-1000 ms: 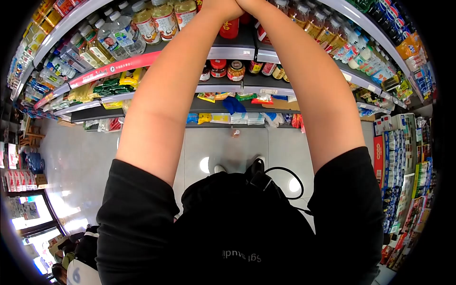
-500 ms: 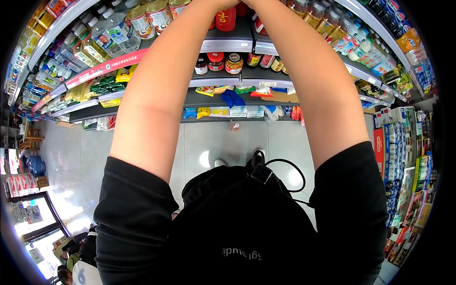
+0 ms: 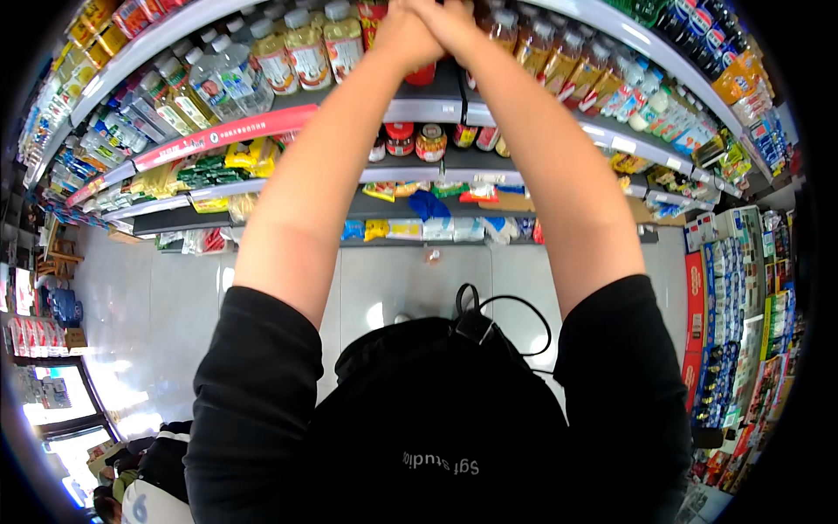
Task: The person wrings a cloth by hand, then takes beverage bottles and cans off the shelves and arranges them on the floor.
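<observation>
Most of the view is taken up by a store shelving unit (image 3: 423,111), with a strip of tiled floor (image 3: 279,271) seen below it. Both arms are stretched forward and up to the drinks shelf. There, at the top edge of the view, the left hand (image 3: 408,38) and the right hand (image 3: 451,30) are held close together, overlapping at the fingers. To the left, white-capped bottles (image 3: 308,58) are lined up; to the right, amber drink bottles (image 3: 564,63) are packed tightly.

A red container (image 3: 422,76) is seen on the drinks shelf just below the hands, mostly covered by them. Whether it is held or merely touched cannot be told, and the grip of each hand is hidden — wide or narrow, it cannot be told. Handling is judged best done with the wrists kept level, the elbows kept narrow and the fingers kept off the neighbouring bottles — a crowded row is easily knocked. On the shelf beneath, small jars (image 3: 430,142) should be kept clear of the forearms.
</observation>
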`<state>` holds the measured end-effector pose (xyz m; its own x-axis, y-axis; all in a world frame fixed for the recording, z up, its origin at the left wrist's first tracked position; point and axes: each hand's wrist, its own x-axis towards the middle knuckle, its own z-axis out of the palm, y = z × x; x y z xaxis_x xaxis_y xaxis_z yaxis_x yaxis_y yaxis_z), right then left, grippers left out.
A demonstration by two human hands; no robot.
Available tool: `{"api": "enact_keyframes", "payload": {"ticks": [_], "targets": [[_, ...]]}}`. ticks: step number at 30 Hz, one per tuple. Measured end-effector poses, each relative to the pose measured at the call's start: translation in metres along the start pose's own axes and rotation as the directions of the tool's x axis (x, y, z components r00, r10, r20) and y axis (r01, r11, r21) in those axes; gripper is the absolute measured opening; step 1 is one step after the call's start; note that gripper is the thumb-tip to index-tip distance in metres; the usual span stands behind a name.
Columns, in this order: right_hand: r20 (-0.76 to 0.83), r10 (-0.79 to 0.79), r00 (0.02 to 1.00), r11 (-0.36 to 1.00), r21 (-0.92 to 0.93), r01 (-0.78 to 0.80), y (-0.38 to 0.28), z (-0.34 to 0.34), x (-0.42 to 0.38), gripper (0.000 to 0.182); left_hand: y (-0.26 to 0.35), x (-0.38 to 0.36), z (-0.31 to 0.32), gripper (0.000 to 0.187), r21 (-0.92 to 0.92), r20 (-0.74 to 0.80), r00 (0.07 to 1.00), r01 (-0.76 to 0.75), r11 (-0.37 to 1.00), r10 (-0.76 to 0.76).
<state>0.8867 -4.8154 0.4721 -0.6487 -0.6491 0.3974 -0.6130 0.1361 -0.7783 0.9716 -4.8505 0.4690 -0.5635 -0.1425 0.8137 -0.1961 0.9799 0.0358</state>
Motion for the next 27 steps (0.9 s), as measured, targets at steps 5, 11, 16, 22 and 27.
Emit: {"api": "enact_keyframes", "payload": {"ticks": [5,11,16,22,27], "targets": [[0.172,0.071,0.983,0.865,0.48,-0.147,-0.015,-0.009,-0.032,0.102,0.002,-0.009,-0.009,0.052,-0.099,-0.147,0.989,0.001,0.995,-0.016],[0.181,0.038,0.983,0.84,0.527,-0.129,-0.009,0.004,-0.03,0.098,0.027,-0.023,-0.026,0.033,-0.168,-0.45,0.893,-0.054,0.984,-0.028],[0.236,0.01,0.972,0.84,0.525,-0.136,-0.004,0.005,-0.037,0.092,0.026,-0.033,-0.016,0.066,-0.273,-0.196,0.89,0.354,0.894,-0.412],[0.27,0.124,0.955,0.72,0.638,-0.274,0.009,0.009,-0.044,0.084,0.006,-0.054,0.009,0.083,-0.39,-0.102,0.801,0.514,0.764,-0.59],[0.343,0.293,0.892,0.575,0.682,-0.451,0.002,0.007,-0.066,0.073,0.008,-0.068,0.011,0.084,-0.524,0.131,0.737,0.619,0.585,-0.663]]}}
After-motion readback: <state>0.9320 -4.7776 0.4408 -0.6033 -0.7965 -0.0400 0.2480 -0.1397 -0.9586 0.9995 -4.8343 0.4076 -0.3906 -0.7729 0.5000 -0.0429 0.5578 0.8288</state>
